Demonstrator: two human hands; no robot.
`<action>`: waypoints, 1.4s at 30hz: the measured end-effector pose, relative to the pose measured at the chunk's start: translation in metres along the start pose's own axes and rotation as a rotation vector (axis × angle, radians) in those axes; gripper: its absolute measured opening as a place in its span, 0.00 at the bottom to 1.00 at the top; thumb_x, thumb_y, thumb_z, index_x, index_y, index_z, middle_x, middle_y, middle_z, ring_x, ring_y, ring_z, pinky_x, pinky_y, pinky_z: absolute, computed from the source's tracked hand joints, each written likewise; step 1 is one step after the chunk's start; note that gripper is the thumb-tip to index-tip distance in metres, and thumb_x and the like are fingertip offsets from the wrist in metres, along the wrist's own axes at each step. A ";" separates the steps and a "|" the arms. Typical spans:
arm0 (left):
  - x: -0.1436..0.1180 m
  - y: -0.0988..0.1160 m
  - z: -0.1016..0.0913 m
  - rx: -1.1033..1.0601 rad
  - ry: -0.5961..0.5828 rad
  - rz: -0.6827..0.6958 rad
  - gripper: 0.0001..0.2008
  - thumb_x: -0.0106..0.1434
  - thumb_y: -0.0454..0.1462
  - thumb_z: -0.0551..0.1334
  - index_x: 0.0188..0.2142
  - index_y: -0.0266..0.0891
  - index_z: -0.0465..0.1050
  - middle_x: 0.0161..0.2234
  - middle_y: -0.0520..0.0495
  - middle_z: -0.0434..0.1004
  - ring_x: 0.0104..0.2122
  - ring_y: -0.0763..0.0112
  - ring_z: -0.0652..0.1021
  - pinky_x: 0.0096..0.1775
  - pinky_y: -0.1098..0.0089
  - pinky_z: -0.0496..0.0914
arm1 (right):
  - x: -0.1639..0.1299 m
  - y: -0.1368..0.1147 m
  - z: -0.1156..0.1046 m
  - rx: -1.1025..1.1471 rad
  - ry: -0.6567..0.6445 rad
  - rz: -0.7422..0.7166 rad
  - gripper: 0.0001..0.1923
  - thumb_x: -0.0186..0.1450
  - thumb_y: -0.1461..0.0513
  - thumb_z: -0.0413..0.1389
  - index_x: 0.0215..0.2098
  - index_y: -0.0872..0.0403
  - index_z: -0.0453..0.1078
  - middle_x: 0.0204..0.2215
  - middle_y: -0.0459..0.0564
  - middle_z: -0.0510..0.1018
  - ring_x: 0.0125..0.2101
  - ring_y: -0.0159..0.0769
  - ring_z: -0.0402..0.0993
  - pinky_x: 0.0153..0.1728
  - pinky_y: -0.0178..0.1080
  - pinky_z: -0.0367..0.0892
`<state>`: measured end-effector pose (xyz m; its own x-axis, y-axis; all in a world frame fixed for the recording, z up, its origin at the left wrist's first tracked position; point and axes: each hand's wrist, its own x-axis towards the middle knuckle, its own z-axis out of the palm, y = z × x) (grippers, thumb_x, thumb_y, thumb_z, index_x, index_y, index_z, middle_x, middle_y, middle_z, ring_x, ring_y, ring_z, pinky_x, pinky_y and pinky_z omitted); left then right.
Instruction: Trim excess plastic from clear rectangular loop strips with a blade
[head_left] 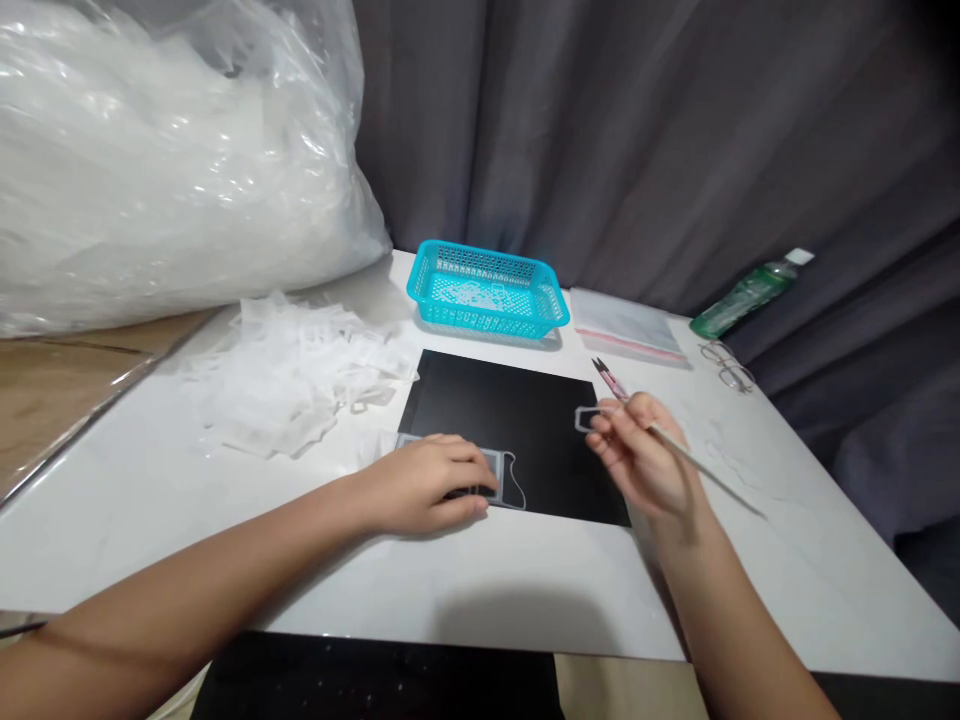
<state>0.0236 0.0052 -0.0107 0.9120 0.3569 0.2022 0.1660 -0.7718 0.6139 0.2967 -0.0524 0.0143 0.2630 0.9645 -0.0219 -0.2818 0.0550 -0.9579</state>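
My left hand [435, 482] lies palm down over a translucent plastic piece with window-like cut-outs [495, 462], its fingers slightly bent and resting on it. That piece lies on a black mat [517, 405], partly hidden by the hand. Above the mat's right edge, my right hand [649, 450] is closed, with a small clear rectangular frame [586, 419] at its fingertips. A thin pale rod [712, 475] also runs through this hand. Dark-tipped pink snips [609, 375] show just beyond the fingers; whether they join the rod I cannot tell.
A heap of translucent plastic pieces [292, 370] lies left of the mat. Behind it bulges a large clear bag [180, 170]. A turquoise basket [487, 320] with small clear bits stands at the back. Zip bags [630, 325], a green bottle [750, 295] and glasses [727, 368] lie at right.
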 end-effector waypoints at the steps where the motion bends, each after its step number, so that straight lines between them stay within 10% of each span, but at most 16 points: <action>1: 0.001 0.002 0.001 -0.076 0.059 -0.048 0.15 0.67 0.40 0.59 0.52 0.41 0.70 0.48 0.43 0.76 0.47 0.61 0.75 0.49 0.59 0.68 | -0.008 0.002 0.013 0.040 -0.077 0.055 0.22 0.56 0.62 0.65 0.26 0.51 0.52 0.31 0.40 0.69 0.27 0.24 0.70 0.28 0.28 0.71; 6: 0.004 0.013 0.007 -0.747 0.239 -0.220 0.24 0.65 0.42 0.62 0.58 0.36 0.63 0.52 0.36 0.75 0.49 0.60 0.77 0.49 0.58 0.73 | -0.033 0.018 0.068 0.277 -0.364 0.242 0.20 0.61 0.61 0.63 0.26 0.51 0.53 0.27 0.39 0.67 0.27 0.24 0.70 0.27 0.27 0.73; 12: 0.004 0.012 0.000 -1.029 0.367 -0.423 0.16 0.61 0.38 0.66 0.47 0.34 0.71 0.35 0.45 0.82 0.33 0.71 0.80 0.38 0.67 0.75 | -0.028 0.027 0.069 0.229 -0.257 0.165 0.19 0.59 0.61 0.65 0.26 0.51 0.55 0.28 0.40 0.69 0.29 0.26 0.73 0.30 0.28 0.74; 24: -0.004 0.012 -0.011 -1.025 0.337 -0.419 0.19 0.60 0.42 0.67 0.47 0.34 0.72 0.39 0.40 0.82 0.34 0.69 0.82 0.35 0.68 0.76 | -0.036 0.037 0.068 0.253 -0.345 0.104 0.24 0.53 0.65 0.68 0.25 0.52 0.52 0.31 0.41 0.72 0.24 0.23 0.68 0.26 0.29 0.66; 42: -0.014 0.025 -0.022 -0.761 0.367 -0.146 0.19 0.61 0.28 0.66 0.49 0.49 0.74 0.37 0.52 0.82 0.35 0.77 0.81 0.36 0.80 0.75 | -0.045 0.033 0.054 -0.131 -0.344 -0.468 0.21 0.59 0.68 0.62 0.21 0.52 0.52 0.31 0.46 0.77 0.32 0.34 0.73 0.36 0.41 0.69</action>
<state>0.0072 -0.0077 0.0186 0.7004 0.6740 0.2350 -0.1446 -0.1884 0.9714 0.2253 -0.0802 -0.0009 0.0117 0.8747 0.4845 -0.0861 0.4836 -0.8710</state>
